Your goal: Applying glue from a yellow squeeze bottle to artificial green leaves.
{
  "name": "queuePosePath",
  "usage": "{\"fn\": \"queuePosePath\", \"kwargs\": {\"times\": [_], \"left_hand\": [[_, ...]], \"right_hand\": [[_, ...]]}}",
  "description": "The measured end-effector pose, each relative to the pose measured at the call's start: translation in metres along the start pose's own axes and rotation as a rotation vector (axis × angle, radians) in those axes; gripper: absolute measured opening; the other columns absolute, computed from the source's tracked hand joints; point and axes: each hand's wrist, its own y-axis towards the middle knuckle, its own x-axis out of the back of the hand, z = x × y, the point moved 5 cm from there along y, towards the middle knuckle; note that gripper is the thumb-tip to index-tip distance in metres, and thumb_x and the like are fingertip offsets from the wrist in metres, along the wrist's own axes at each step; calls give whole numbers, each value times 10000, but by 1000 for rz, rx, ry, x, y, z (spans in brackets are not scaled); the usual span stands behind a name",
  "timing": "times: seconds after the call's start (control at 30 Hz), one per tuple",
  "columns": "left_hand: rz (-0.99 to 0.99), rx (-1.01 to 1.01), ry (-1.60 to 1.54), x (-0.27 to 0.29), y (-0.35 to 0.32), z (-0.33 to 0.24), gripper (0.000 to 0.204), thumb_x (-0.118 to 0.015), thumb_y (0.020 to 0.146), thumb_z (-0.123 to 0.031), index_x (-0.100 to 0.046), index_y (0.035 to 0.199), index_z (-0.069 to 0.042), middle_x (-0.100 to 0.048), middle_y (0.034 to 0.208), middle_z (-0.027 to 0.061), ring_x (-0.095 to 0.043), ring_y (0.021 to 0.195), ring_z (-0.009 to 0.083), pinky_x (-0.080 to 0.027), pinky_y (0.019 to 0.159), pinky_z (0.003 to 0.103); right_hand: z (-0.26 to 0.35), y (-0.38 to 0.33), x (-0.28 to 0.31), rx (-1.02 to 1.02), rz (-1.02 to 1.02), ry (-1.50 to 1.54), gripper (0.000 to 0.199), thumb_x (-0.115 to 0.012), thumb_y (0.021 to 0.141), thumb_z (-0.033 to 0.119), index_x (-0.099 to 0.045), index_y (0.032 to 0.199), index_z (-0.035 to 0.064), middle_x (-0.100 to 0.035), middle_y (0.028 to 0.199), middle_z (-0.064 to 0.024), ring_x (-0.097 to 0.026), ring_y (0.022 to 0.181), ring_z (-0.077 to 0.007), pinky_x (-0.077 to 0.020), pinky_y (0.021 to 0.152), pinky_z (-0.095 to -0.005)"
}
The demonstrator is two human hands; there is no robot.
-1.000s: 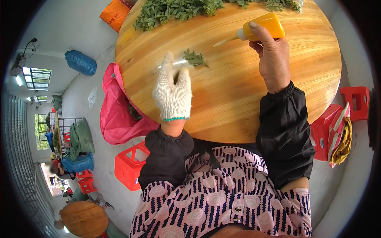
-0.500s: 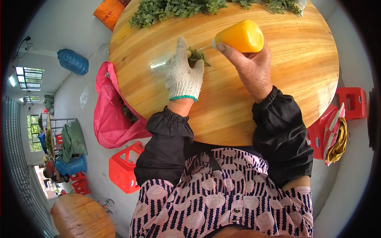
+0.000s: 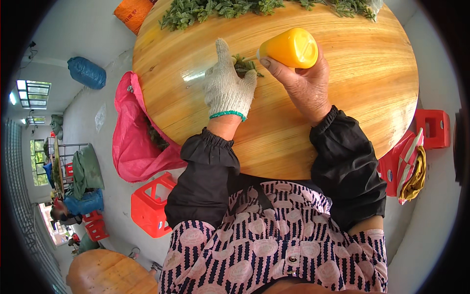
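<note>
My left hand point(image 3: 228, 88) wears a white knit glove with a green cuff edge. Its index finger points away from me, and a small green artificial leaf sprig point(image 3: 243, 64) is held between the thumb and the other fingers, partly hidden by the glove. In my bare right hand point(image 3: 308, 85) is a yellow squeeze bottle point(image 3: 295, 47), tilted on its side with its narrow tip aimed left at the sprig. Whether the tip touches the sprig I cannot tell. Both hands are over the round wooden table point(image 3: 362, 88).
Many green leaf sprigs point(image 3: 215, 12) lie along the table's far edge. A pink sack point(image 3: 142, 152) hangs at the left rim, beside a red stool point(image 3: 152, 208). Another red stool point(image 3: 433, 128) and a folded bag point(image 3: 413, 171) are on the right. A second wooden table point(image 3: 107, 274) stands lower left.
The bottle in my right hand has moved slightly left, closer to the sprig. My left hand keeps its hold, with the sprig turned a little.
</note>
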Motion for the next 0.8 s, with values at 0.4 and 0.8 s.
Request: {"fn": "queuePosePath", "kwargs": {"times": [0.4,0.8], "left_hand": [[31,4,34,2,1,-2,851,-778,827,-237,-391,1530,46,-760,996,110,-684,992,356,-549,895,461],[-5,-53,186,-4,0,5,759,-739,888,-297,-449,1526,-7,-762,1045,110,-693,978,356,-552,885,468]], "right_hand": [[7,1,-2,10,45,-3,500,-889,813,31,-577,1204,18,-710,1103,-47,-686,1024,-134,-568,933,-312],[23,-6,6,69,24,-166,568,-903,799,53,-568,1255,-8,-713,1104,-71,-692,1012,-141,-574,916,-315]]}}
